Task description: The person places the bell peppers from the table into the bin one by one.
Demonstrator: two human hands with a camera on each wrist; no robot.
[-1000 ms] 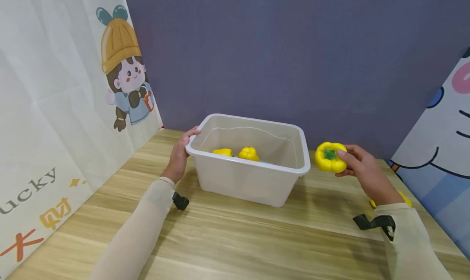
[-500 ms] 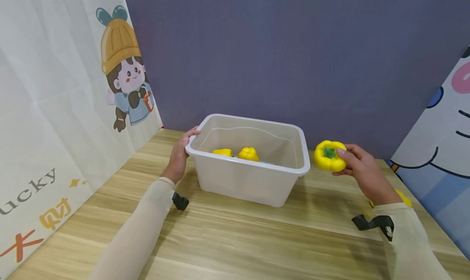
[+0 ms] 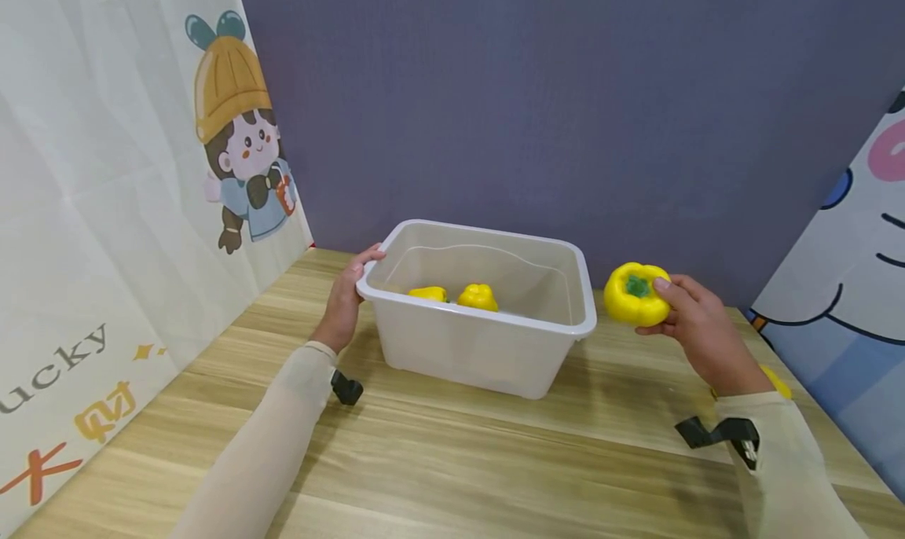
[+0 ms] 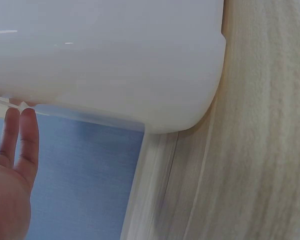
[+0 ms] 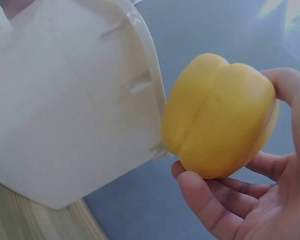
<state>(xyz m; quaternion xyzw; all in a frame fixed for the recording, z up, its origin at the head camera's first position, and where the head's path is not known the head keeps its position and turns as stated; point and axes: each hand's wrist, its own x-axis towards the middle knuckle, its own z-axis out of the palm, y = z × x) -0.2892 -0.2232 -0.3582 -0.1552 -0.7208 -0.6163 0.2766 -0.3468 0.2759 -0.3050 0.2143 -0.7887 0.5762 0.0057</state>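
Note:
My left hand (image 3: 342,307) grips the left rim of a white plastic bin (image 3: 467,346) on the table. In the left wrist view, fingers (image 4: 28,140) reach up to the underside of that rim. Two yellow bell peppers show inside: one lying pepper (image 3: 427,293) and one rounder pepper (image 3: 478,296). To the right of the bin, my right hand (image 3: 707,331) holds another yellow bell pepper (image 3: 628,309) above the table, its green stem turned toward the head camera. The right wrist view has the held pepper (image 5: 220,117) close to the bin's side (image 5: 80,115), between thumb and fingers.
Partly hidden behind my right wrist, something yellow (image 3: 778,382) lies on the wooden table (image 3: 452,468). A dark blue-grey wall (image 3: 495,107) stands right behind the bin. Printed panels close off the left (image 3: 92,170) and right (image 3: 862,264) sides.
My right hand has lifted the pepper slightly and tilted it a little. The left hand and the bin stay where they were.

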